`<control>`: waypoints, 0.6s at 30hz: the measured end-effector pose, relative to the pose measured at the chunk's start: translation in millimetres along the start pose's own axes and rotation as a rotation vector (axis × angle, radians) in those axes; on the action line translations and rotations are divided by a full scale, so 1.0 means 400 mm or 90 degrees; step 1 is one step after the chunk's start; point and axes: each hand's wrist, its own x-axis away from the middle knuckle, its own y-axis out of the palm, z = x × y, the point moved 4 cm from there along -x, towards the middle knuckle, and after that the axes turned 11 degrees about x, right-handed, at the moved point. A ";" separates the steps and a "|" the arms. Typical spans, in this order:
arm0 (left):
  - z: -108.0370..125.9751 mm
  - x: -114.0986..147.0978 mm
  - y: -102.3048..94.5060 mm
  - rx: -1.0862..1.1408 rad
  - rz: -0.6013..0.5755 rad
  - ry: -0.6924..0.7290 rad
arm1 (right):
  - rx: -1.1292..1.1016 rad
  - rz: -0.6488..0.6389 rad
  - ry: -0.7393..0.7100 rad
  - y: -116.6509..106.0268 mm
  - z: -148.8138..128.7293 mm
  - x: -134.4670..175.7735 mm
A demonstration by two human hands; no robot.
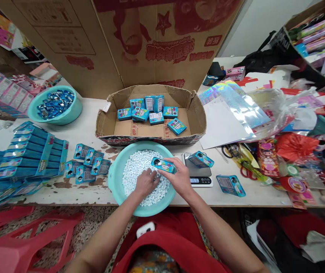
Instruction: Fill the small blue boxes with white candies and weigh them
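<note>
My right hand (179,176) grips a small blue candy box (162,165), tilted above the teal basin (112,182). The box has a dark round opening in its face, with something white at it. White candies (135,163) fill the basin. My left hand (146,184) is low over them just below the box, its fingers curled among the candies; the fingertips are partly hidden. Right of the basin, another blue box (201,159) lies on a kitchen scale (200,181) with a lit display. A further blue box (231,185) lies on the table beside the scale.
Behind the basin stands a cut-down carton (151,131) holding several blue boxes. Several boxes (87,163) lie to the left, beside stacked blue boxes (31,151). A teal bowl (77,110) holds shiny blue packets. Scissors (247,173), plastic bags and sheets clutter the right side.
</note>
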 end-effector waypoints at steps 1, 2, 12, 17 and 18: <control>-0.019 -0.001 -0.024 0.089 0.043 -0.031 | 0.003 -0.020 0.008 0.024 0.019 0.000; -0.035 -0.004 -0.046 0.179 0.086 -0.064 | 0.006 -0.035 0.013 0.042 0.035 0.003; 0.122 0.016 -0.143 0.750 0.213 -0.071 | 0.077 -0.106 -0.010 0.118 0.057 0.055; 0.197 0.009 -0.158 0.828 0.273 -0.024 | 0.115 -0.121 -0.029 0.117 -0.001 0.064; 0.204 0.007 -0.160 0.832 0.283 -0.018 | 0.122 -0.118 -0.029 0.112 -0.009 0.063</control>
